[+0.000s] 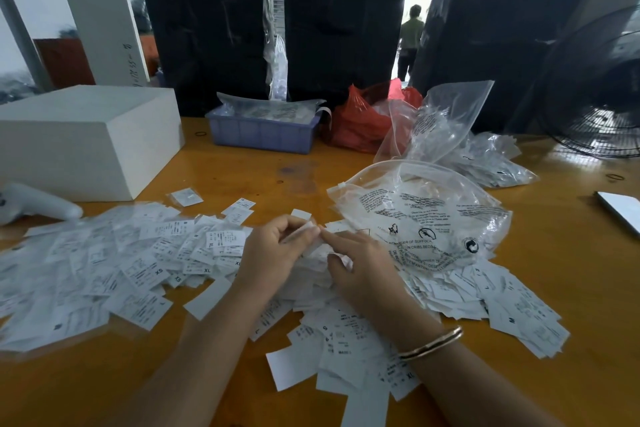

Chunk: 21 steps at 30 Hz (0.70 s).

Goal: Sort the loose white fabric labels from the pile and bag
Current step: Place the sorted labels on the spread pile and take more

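Small flat rectangles of thin white fabric, the labels (145, 270), lie in a loose overlapping pile across the lower half of the frame, printed with fine black text and size letters such as XS and XL. They spread over a glossy orange-brown table (242, 177). Right of centre sits a clear, crinkled plastic bag (426, 218) with black warning print, puffed up and resting on more labels. Behind it, at upper right, stand further clear bags (450, 128), one upright and open. A soft red bag (360, 125) and a ribbed lavender plastic tray (263, 135) sit at upper centre, a smooth white box (79, 139) at the left.

Both bare forearms reach in from the bottom edge and meet at the centre. The left hand (273, 253) has its fingers curled, pinching a small bunch of labels (301, 230) between thumb and fingertips. The right hand (360, 260), a thin gold bangle (433, 343) on its wrist, lies palm down over the pile, forefinger stretched to touch that bunch, the other fingers bent over a label beneath.
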### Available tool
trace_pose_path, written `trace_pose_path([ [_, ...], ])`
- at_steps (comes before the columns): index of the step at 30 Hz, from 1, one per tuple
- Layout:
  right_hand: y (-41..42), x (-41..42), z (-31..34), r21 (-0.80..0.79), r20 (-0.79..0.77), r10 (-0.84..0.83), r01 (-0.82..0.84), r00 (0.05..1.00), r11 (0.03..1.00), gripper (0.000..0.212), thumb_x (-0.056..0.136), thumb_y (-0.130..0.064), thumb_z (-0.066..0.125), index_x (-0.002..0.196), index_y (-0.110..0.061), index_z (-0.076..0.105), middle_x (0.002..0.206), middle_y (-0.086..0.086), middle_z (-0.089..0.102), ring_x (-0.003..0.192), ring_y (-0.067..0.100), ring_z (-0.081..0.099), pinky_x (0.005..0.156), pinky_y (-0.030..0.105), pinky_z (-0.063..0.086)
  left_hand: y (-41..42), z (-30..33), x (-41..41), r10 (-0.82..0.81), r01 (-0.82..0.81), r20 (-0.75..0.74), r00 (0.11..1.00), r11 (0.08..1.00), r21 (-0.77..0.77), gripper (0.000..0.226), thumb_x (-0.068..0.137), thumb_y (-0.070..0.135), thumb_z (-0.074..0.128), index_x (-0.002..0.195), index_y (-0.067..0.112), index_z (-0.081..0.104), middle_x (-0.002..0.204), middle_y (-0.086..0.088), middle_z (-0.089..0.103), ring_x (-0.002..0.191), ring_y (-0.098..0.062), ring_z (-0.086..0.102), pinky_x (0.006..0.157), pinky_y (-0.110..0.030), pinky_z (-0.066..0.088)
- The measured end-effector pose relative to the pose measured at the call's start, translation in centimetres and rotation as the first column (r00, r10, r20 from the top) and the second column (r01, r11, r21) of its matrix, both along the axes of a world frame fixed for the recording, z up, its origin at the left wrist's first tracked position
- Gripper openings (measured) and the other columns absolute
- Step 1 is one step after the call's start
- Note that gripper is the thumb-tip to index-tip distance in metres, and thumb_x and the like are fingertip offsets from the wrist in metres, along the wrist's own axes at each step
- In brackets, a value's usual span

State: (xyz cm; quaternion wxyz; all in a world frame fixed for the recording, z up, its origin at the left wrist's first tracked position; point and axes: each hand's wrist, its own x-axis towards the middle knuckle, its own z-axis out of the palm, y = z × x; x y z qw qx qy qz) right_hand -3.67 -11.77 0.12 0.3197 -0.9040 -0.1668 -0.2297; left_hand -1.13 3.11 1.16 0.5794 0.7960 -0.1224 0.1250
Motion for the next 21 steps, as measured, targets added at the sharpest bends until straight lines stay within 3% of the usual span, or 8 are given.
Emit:
trace_pose_path([
  [3,-0.1,-0.1,0.1,-0.103,0.014,0.003,-0.002,1.0,0.995,0.045,0.085,-0.013,0.048,0.128,-0.016,0.059,0.117,0.001,0.066,0.102,0.021,0.056,0.092,0.041,0.043,0.0,-0.1,0.0,0.02,-0.02,-0.002,1.0,1.0,-0.004,0.005,0.085,0.033,0.066,0.08,0.033,0.064,0.076,0.021,0.067,0.076,0.009,0.06,0.058,-0.005,0.045],
  [6,-0.5,0.1,0.5,-0.169,0.064,-0.011,0.022,0.998,0.985,0.043,0.089,-0.013,0.049,0.13,-0.019,0.057,0.122,-0.003,0.063,0.108,0.015,0.055,0.096,0.036,0.041,0.1,0.1,0.1,0.07,-0.07,-0.009,0.997,0.998,0.006,0.006,0.085,0.036,0.065,0.082,0.031,0.065,0.078,0.014,0.068,0.074,0.003,0.062,0.059,-0.01,0.044],
  [9,-1.9,1.3,2.2,0.027,0.113,-0.158,0.156,0.981,0.987,0.036,0.091,-0.009,0.05,0.124,-0.017,0.06,0.117,-0.002,0.064,0.108,0.013,0.054,0.099,0.028,0.041,0.8,0.5,0.4,0.188,-0.188,-0.013,0.982,0.982,-0.027,0.005,0.085,0.036,0.065,0.081,0.034,0.063,0.08,0.015,0.066,0.074,0.002,0.06,0.054,-0.008,0.042],
  [11,-3.5,2.7,3.7,0.132,0.157,-0.298,0.279,0.941,0.951,0.03,0.091,-0.004,0.051,0.115,-0.014,0.065,0.109,0.0,0.066,0.1,0.011,0.053,0.09,0.015,0.039,1.5,0.7,0.7,0.293,-0.293,-0.004,0.956,0.956,-0.005,0.008,0.087,0.032,0.065,0.081,0.035,0.06,0.082,0.016,0.064,0.072,-0.001,0.059,0.045,-0.007,0.04],
  [14,-6.6,5.4,5.3,0.145,0.102,-0.446,0.431,0.889,0.891,0.03,0.092,-0.001,0.046,0.108,-0.012,0.069,0.109,0.004,0.068,0.083,0.014,0.057,0.076,0.019,0.047,2.9,0.7,1.1,0.413,-0.421,0.084,0.907,0.895,0.148,0.005,0.088,0.028,0.065,0.088,0.03,0.06,0.08,0.011,0.061,0.067,-0.002,0.056,0.04,-0.009,0.037],
  [17,-9.7,8.1,5.3,-0.136,-0.098,-0.575,0.562,0.812,0.816,0.03,0.091,-0.003,0.044,0.104,-0.01,0.071,0.109,0.008,0.069,0.077,0.018,0.059,0.067,0.028,0.05,4.5,0.4,1.5,0.482,-0.514,0.179,0.858,0.801,0.307,0.01,0.089,0.027,0.065,0.097,0.022,0.066,0.085,0.002,0.067,0.067,-0.011,0.057,0.052,-0.022,0.043],
  [19,-10.9,8.9,4.7,-0.404,-0.201,-0.63,0.523,0.75,0.751,0.019,0.09,-0.01,0.048,0.092,-0.005,0.066,0.103,0.012,0.067,0.08,0.023,0.056,0.07,0.031,0.046,5.2,0.1,1.7,0.537,-0.573,0.209,0.817,0.716,0.399,0.012,0.088,0.03,0.066,0.098,0.022,0.066,0.088,-0.002,0.07,0.07,-0.013,0.052,0.066,-0.028,0.042],
  [21,-11.1,8.9,4.0,-0.528,-0.273,-0.643,0.447,0.716,0.722,0.014,0.09,-0.02,0.053,0.086,-0.008,0.058,0.101,0.013,0.064,0.084,0.027,0.054,0.074,0.033,0.045,5.5,-0.3,1.8,0.581,-0.593,0.205,0.788,0.627,0.505,0.013,0.088,0.033,0.065,0.099,0.025,0.065,0.09,-0.003,0.07,0.074,-0.014,0.048,0.073,-0.032,0.033],
])
